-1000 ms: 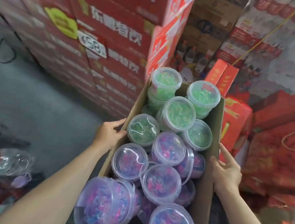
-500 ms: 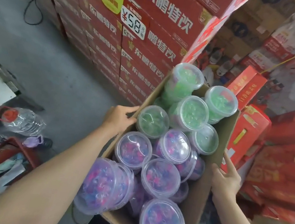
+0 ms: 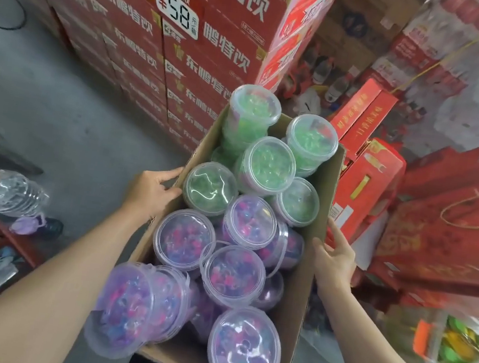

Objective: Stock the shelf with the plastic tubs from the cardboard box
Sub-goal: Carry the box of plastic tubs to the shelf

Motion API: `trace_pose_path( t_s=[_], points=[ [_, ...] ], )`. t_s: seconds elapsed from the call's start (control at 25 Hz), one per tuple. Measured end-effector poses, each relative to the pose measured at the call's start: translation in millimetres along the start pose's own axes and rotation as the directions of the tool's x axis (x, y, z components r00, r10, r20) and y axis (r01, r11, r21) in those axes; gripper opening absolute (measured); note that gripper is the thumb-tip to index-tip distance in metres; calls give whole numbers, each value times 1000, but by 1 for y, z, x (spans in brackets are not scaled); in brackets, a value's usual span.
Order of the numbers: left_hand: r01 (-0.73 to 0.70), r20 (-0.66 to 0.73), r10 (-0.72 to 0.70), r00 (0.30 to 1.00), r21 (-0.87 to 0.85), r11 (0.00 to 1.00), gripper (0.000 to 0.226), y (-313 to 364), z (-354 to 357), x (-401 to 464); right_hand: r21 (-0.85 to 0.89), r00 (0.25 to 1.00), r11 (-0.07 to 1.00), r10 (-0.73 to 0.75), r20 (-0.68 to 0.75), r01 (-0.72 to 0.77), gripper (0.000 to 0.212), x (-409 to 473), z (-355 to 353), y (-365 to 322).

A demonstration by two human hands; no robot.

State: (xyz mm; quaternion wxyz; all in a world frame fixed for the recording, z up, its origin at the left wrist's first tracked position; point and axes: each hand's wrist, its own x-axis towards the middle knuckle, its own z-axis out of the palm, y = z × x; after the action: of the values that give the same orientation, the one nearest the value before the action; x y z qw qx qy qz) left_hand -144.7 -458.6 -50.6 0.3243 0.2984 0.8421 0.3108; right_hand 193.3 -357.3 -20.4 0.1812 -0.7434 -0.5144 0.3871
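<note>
Big wall of red drink cases ahead of you, more red gift boxes stacked off to the right, grey floor on the left. No shelf anywhere in view, so by my read you're on the carrying leg, not the stocking itself.

The cardboard box is up in front of your body, packed full. The plastic tubs are all inside it: purple ones near you, green ones piled at the far end, several standing above the rim. One purple tub at the near left corner lies on its side, bulging over the edge.

Your left hand grips the left wall, thumb hooked over the top edge, the other fingers hidden down the outside. Your right hand lies flat on the right wall, fingers straight and close together, pressing in.

Next, you'll want to find the shelf and keep the box level; that tipped tub looks likeliest to slide out.
</note>
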Motion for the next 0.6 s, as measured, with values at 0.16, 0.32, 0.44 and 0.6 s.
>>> trace_pose_path(
  t_s=[0.16,0.32,0.44,0.6],
  points=[
    [59,-47,-60,997,-32,998,43,-7,8,-34,-7,997,999,-41,64,42,62,4,-14,3],
    [103,-104,-113,988,-97,990,44,-17,16,-71,-52,982,992,-107,154,116,60,11,-27,7],
    [113,-156,-134,979,-136,984,45,-22,18,-100,-69,965,983,-152,211,170,59,14,-28,9],
    [172,-245,-202,948,-137,975,44,-42,7,-137,-131,926,955,-218,308,268,62,7,-10,-3]
  ],
)
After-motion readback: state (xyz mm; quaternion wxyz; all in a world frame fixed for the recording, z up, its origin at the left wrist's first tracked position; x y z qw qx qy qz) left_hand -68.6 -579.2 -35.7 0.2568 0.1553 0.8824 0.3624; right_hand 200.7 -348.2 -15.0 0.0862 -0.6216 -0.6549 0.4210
